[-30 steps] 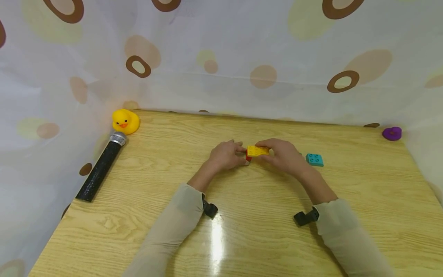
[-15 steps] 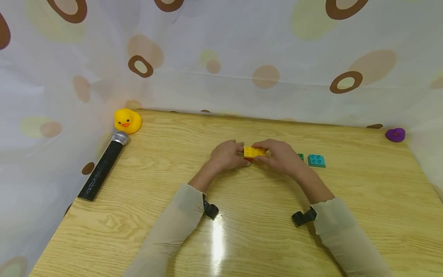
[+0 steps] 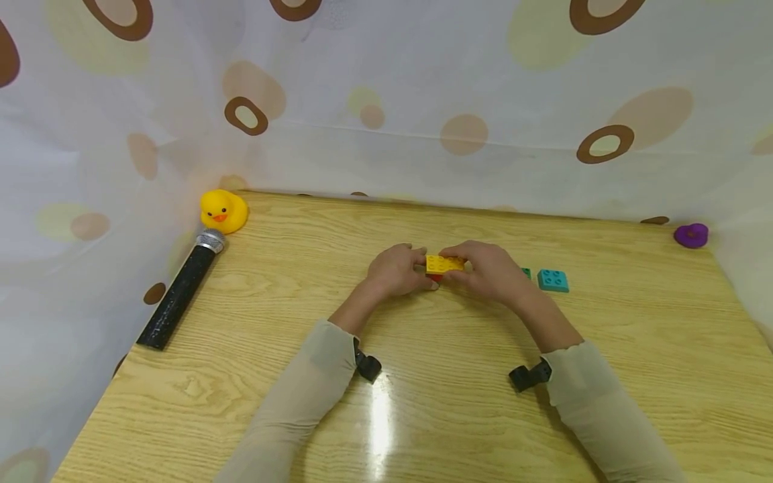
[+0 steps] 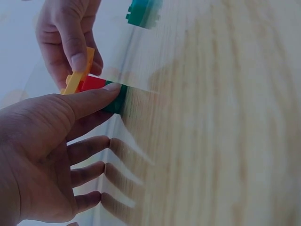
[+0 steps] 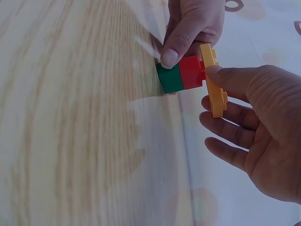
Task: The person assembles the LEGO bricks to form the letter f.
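Near the table's middle, my left hand (image 3: 395, 270) pinches a green toy brick (image 5: 170, 80) between thumb and fingers, its other fingers spread beside the tabletop. A red brick (image 5: 191, 72) sits on top of the green one. My right hand (image 3: 492, 272) holds a longer, flat yellow brick (image 3: 439, 264) between thumb and fingers. One end of the yellow brick lies over the red brick, slightly tilted; red studs show between them in the right wrist view. The yellow brick's other end extends toward my right palm.
Right of my right hand lie a teal brick (image 3: 553, 280) and another green brick (image 3: 527, 273), partly hidden by that hand. A yellow rubber duck (image 3: 223, 211) and a black microphone (image 3: 184, 288) are at the left; a purple object (image 3: 691, 235) is at the back right.
My right hand has brought the yellow brick slightly left, over the red brick. The second green brick has come out from behind that hand. In the last half second little has moved.
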### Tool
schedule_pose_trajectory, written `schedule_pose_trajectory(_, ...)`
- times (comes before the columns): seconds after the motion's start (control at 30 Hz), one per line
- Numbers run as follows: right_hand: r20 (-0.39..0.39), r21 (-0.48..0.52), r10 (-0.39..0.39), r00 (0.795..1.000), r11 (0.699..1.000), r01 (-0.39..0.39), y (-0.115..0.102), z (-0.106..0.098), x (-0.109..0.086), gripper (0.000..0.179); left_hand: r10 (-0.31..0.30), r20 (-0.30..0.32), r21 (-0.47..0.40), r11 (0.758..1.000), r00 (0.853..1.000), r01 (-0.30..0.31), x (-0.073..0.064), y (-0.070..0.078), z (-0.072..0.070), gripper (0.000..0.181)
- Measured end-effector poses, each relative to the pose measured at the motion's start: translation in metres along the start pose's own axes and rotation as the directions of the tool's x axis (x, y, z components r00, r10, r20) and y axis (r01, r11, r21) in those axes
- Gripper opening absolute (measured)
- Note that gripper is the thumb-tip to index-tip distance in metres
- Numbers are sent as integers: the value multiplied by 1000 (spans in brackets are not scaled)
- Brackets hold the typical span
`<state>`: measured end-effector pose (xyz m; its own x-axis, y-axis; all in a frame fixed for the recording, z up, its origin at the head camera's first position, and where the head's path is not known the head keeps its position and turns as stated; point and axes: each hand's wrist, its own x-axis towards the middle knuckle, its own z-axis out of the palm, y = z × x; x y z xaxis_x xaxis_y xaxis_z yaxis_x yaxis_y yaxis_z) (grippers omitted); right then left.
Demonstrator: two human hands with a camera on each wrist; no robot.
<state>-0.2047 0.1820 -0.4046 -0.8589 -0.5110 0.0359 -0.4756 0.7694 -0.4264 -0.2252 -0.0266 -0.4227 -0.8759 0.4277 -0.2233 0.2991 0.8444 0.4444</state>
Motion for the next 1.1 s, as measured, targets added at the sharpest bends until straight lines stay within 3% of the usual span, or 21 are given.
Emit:
schedule_pose_trajectory(0.47, 18, -6, 15, 1000, 1000, -15, -3, 1, 0, 39, -10, 9, -25, 1000, 1000, 10, 2, -2, 2, 59)
schedule_pose_trajectory(0.73, 25, -12, 19, 1000, 1000, -18, -2, 3, -1, 40, 10, -8, -23, 1000, 1000, -11, 2, -5, 2, 75)
schedule_pose_trajectory(1.1, 31, -25, 34, 999, 999, -33, -4, 3, 0, 40, 8, 8, -9, 1000, 1000, -8, 1, -5, -2, 83)
